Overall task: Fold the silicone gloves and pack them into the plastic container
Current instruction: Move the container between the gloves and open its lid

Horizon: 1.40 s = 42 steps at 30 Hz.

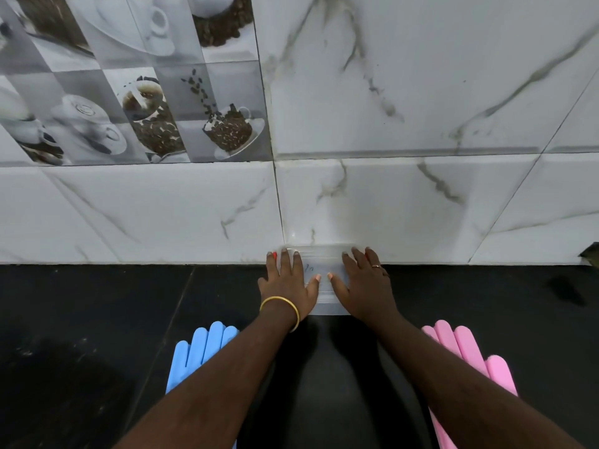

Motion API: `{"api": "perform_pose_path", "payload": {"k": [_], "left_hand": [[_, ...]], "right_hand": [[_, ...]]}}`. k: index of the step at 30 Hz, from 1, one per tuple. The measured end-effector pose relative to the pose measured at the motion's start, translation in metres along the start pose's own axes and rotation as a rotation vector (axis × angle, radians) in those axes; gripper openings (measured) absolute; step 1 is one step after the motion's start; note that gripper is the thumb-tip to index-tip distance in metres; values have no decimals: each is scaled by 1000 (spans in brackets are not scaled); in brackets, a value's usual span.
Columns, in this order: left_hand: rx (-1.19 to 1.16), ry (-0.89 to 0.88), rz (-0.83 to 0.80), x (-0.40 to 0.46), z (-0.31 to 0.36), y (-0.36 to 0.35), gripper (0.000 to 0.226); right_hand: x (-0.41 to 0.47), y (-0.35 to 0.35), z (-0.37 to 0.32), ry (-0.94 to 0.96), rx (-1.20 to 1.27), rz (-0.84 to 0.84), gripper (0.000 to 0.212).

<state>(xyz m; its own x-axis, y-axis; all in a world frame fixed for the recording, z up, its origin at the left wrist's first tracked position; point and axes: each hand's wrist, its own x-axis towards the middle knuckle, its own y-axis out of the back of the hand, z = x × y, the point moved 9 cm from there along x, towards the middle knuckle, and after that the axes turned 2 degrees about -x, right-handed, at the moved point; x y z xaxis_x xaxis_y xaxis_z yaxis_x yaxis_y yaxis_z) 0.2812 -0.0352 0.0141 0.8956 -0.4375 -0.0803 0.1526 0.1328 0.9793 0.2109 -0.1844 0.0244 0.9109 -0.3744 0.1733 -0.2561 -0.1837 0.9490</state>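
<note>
A clear plastic container (324, 259) with its lid on stands against the wall at the back of the black counter. My left hand (287, 281) lies flat on the lid's left side, fingers spread, a gold bangle on the wrist. My right hand (364, 283) lies flat on the right side, a ring on one finger. Small red clips show at both ends of the lid. A blue silicone glove (202, 350) lies flat on the counter under my left forearm. A pink silicone glove (466, 354) lies flat under my right forearm. Both gloves are partly hidden by my arms.
The black counter (97, 335) runs left and right of the gloves. A white marble-tiled wall (421, 196) rises directly behind the container, with coffee-cup picture tiles (129, 92) at upper left. A dark object (591, 254) shows at the far right edge.
</note>
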Motion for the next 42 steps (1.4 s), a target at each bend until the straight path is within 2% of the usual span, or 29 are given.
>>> {"api": "perform_pose_path", "payload": {"k": [10, 17, 21, 26, 30, 35, 39, 42], "left_hand": [[5, 17, -56, -65, 3, -9, 77], [29, 5, -70, -140, 8, -20, 78], [62, 16, -66, -172, 11, -22, 78], [44, 26, -21, -198, 3, -26, 80], [-105, 11, -23, -204, -3, -21, 78], [-473, 36, 93, -201, -30, 3, 69], [-661, 147, -3, -189, -59, -2, 53], [-646, 134, -37, -186, -61, -3, 46]], "right_hand": [[-63, 7, -3, 11, -72, -99, 68], [-135, 20, -6, 92, -193, -171, 75], [-164, 25, -6, 112, -194, -167, 75], [-191, 32, -13, 132, -166, -72, 73], [-198, 28, -13, 86, -170, -153, 81], [-188, 46, -46, 106, -105, -91, 82], [-175, 37, -76, 109, -20, -116, 70], [-166, 25, -87, 126, -7, -148, 69]]}}
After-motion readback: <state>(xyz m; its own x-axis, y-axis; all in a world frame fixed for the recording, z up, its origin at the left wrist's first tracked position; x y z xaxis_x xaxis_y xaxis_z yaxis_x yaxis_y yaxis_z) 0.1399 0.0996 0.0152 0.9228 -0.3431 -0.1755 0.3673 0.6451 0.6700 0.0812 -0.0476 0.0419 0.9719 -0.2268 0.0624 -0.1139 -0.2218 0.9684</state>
